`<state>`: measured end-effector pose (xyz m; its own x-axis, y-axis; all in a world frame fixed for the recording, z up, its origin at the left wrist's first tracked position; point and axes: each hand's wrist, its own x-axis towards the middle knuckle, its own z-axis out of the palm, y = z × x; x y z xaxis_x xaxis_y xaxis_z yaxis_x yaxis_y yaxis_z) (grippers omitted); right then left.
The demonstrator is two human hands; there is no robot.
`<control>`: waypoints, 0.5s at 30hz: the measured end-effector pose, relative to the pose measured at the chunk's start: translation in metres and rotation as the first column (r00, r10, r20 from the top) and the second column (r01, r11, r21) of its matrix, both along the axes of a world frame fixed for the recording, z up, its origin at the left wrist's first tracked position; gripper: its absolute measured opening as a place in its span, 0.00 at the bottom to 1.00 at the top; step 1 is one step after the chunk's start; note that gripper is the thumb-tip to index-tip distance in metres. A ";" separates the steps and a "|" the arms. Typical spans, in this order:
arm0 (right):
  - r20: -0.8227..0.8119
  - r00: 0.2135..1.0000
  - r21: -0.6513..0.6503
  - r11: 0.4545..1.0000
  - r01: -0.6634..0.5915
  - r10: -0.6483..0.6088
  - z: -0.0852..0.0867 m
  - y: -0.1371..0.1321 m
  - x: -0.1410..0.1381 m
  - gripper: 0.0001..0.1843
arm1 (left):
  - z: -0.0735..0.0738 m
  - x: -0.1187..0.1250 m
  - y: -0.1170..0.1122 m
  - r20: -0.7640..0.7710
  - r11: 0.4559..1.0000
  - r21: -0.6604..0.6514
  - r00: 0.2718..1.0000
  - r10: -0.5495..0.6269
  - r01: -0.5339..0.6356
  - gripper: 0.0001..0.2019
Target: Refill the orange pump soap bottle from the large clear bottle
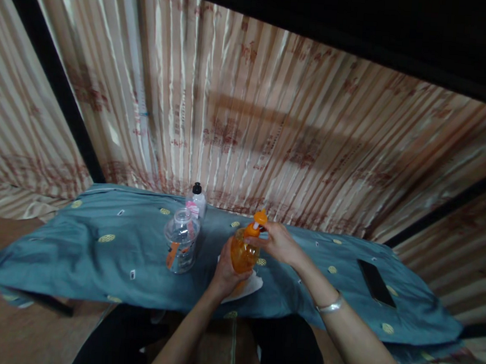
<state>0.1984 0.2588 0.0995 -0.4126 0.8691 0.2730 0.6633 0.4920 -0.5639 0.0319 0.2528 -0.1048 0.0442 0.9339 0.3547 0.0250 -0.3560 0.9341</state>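
Note:
A clear pump bottle [243,253] with orange liquid stands tilted slightly over the cloth-covered table. My left hand [226,273] is wrapped round its body from the left. At its neck, the fingers of my right hand [278,242] are closed on the orange pump top [254,228], whose nozzle sticks up above them. White tissue [251,285] lies beneath the bottle, partly hidden by my left hand. To the left is a clear plastic cup [181,250] with a domed lid and an orange print. Behind that cup stands a small white bottle [196,203] with a black cap and pink label.
A dark phone [376,282] lies on the right part of the table. The table has a blue-green cloth [132,252] with pineapple prints. Patterned curtains [248,120] hang behind, and dark metal posts [57,77] rise at the sides.

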 end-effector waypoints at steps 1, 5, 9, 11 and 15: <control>0.029 0.998 0.023 0.998 0.051 -0.052 -0.001 -0.002 -0.002 0.21 | 0.000 0.000 0.000 -0.007 1.000 0.020 1.000 0.012 -0.012 0.27; 0.044 0.981 0.086 0.979 0.184 -0.188 -0.009 -0.011 -0.009 0.20 | -0.001 0.001 -0.001 -0.028 0.996 0.082 0.998 0.049 -0.046 0.28; -0.146 0.966 -0.001 0.977 0.214 -0.212 -0.020 -0.014 -0.011 0.26 | 0.001 0.001 -0.002 -0.039 0.993 0.106 0.997 0.062 -0.057 0.28; -0.317 0.929 -0.093 0.981 0.171 -0.192 -0.027 -0.012 -0.010 0.30 | 0.002 0.002 -0.002 -0.039 0.992 0.115 0.998 0.058 -0.054 0.27; -0.592 0.802 -0.193 0.980 -0.047 -0.078 -0.035 -0.007 -0.008 0.30 | 0.002 0.003 -0.001 -0.039 0.993 0.113 0.998 0.050 -0.045 0.28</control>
